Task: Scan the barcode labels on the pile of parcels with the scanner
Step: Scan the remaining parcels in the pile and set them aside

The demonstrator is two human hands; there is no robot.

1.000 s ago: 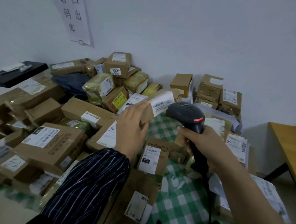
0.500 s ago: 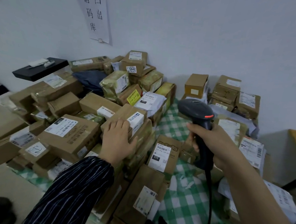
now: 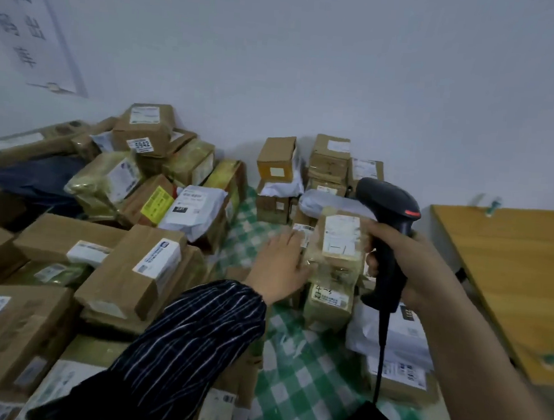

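Note:
A pile of brown cardboard parcels [image 3: 142,266] with white barcode labels covers a green checked cloth [image 3: 304,383]. My right hand [image 3: 405,263] grips the handle of the black barcode scanner [image 3: 387,202], whose head with its red stripe points left, over the parcels. My left hand [image 3: 280,263], in a dark striped sleeve, reaches with straight fingers and touches the left side of a tape-wrapped parcel [image 3: 340,246] with a white label on top. That parcel lies on another small box [image 3: 328,305], just left of the scanner handle.
A second stack of boxes [image 3: 329,161] stands against the white wall behind. A white poly bag [image 3: 196,209] lies on the left heap. A wooden table [image 3: 512,273] stands at the right. The scanner cable [image 3: 380,362] hangs down to a black base. A paper sign [image 3: 27,29] hangs on the wall.
My left hand left the box in the left heap and moved right to the taped parcel beside the scanner. The view swung right, and the scanner stays in my right hand.

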